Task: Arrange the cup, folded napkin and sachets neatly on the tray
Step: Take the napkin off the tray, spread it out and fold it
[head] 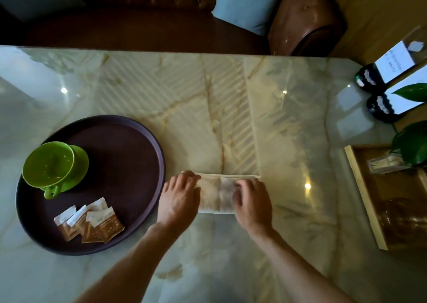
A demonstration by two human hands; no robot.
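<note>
A round dark tray [129, 141] lies on the marble table at the left. On it stands a green cup [47, 164] on a green saucer, with several brown-and-white sachets [90, 224] in a loose pile near the tray's front rim. Right of the tray a pale folded napkin [215, 193] lies on the table. My left hand [179, 198] rests on the napkin's left end, fingers fairly straight. My right hand [251, 201] presses on its right part with bent fingers, and is blurred.
A wooden tray [360, 191] with a clear holder and a potted plant [413, 141] sits at the right edge. Two dark-based card stands [379, 90] are at the far right. A brown leather sofa [305, 21] with a pale cushion runs behind the table.
</note>
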